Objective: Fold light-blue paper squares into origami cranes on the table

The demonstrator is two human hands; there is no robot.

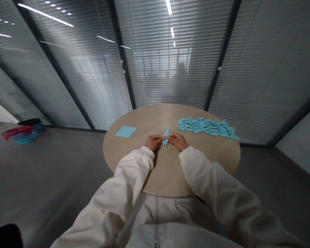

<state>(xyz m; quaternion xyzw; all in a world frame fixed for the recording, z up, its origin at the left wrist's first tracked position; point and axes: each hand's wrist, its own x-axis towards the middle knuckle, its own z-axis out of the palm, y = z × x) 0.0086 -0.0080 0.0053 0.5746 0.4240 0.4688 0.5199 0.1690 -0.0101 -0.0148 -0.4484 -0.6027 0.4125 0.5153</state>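
At mid-frame, I see left hand [154, 141] and right hand [179, 141] pinching paper [166, 132], seemingly mid-fold, the next crease wanting steadiness.

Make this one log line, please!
left hand: holds folded paper; right hand: holds same; paper cranes: table right; flat sheet: table left
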